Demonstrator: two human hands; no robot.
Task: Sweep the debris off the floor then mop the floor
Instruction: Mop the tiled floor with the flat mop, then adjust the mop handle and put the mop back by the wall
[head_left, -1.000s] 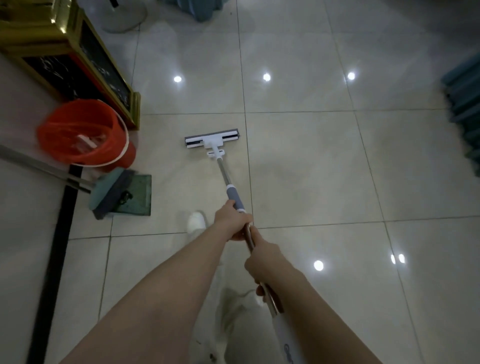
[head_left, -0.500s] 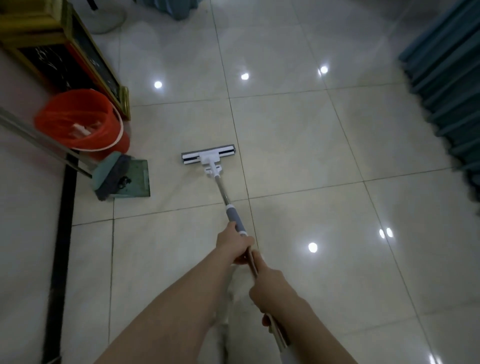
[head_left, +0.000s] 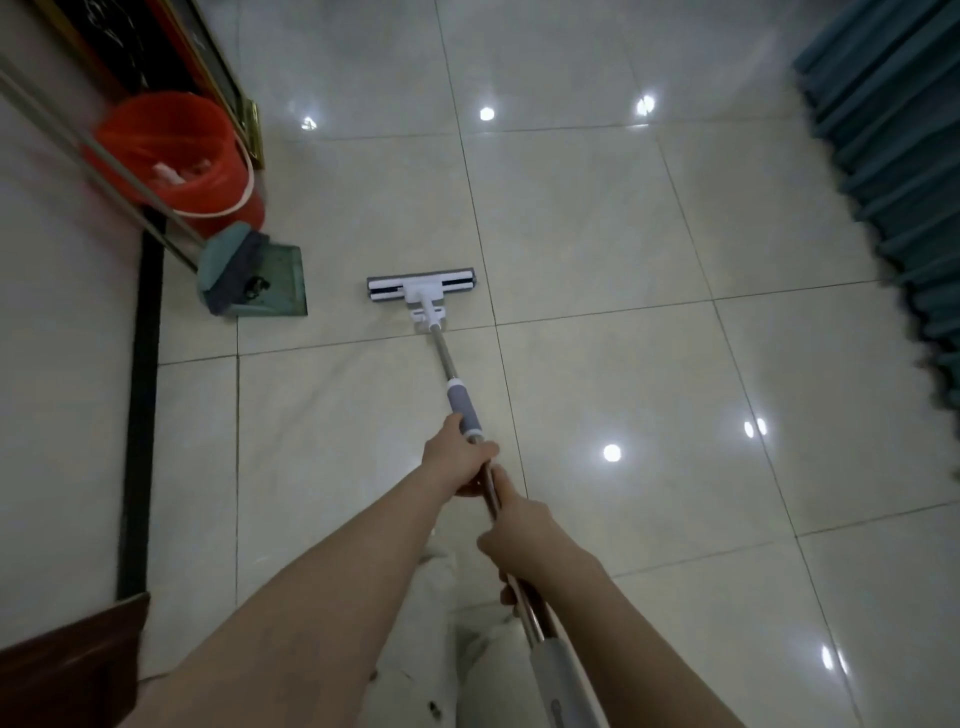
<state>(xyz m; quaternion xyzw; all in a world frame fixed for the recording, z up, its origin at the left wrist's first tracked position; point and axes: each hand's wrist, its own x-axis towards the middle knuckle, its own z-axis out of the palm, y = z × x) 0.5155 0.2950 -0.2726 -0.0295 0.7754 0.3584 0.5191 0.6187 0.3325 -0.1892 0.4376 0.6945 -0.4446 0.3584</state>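
- Both hands gripped a mop (head_left: 451, 364) handle: left hand (head_left: 457, 460) ahead, right hand (head_left: 524, 535) behind.
- The mop head lay flat on the tiled floor (head_left: 597, 234), near a dustpan (head_left: 270, 283) and red bucket (head_left: 176, 156).

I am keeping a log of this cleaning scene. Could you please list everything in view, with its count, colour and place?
mop: one, white head and metal handle, head flat on the floor at centre
bucket: one, red, upper left
dustpan: one, green, in front of the bucket, left of the mop head
broom: one, green-grey head, resting in the dustpan
frame: one, gold round a dark board, behind the bucket
strip: one, black, along the left
curtain: one, teal, right edge
floor: pale glossy tiles with light reflections
trousers: light, bottom centre
left hand: grips the mop handle, farther forward
right hand: grips the handle behind it
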